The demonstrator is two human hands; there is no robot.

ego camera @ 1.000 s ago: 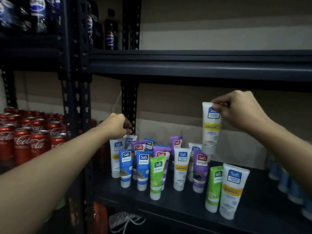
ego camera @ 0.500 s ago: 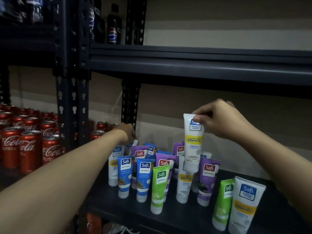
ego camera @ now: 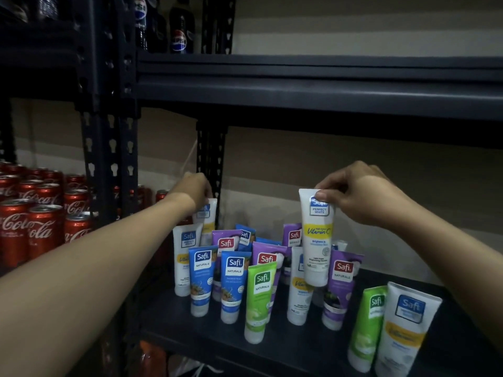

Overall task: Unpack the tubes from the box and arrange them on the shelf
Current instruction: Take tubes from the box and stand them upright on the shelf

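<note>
My right hand (ego camera: 359, 194) pinches the crimped top of a white and yellow tube (ego camera: 317, 240), which hangs cap down above the middle of the group. My left hand (ego camera: 192, 187) reaches to the back left and grips the top of another white tube (ego camera: 208, 219) standing near the rear post. Several tubes stand cap down on the dark shelf (ego camera: 285, 346): two blue tubes (ego camera: 202, 278), a green tube (ego camera: 258, 297), purple tubes (ego camera: 340, 287) and white ones. At the front right stand a green tube (ego camera: 367, 325) and a large white tube (ego camera: 402, 330). The box is out of view.
Red cola cans (ego camera: 40, 224) fill the neighbouring shelf on the left. Dark upright posts (ego camera: 109, 148) separate the two bays. A shelf board (ego camera: 313, 88) runs overhead, with dark soda bottles (ego camera: 179, 28) on it. Bare shelf surface lies along the front edge.
My right hand has carried the white and yellow tube left and lower, over the middle of the group. My left hand has stayed at the back left, now gripping a tube top.
</note>
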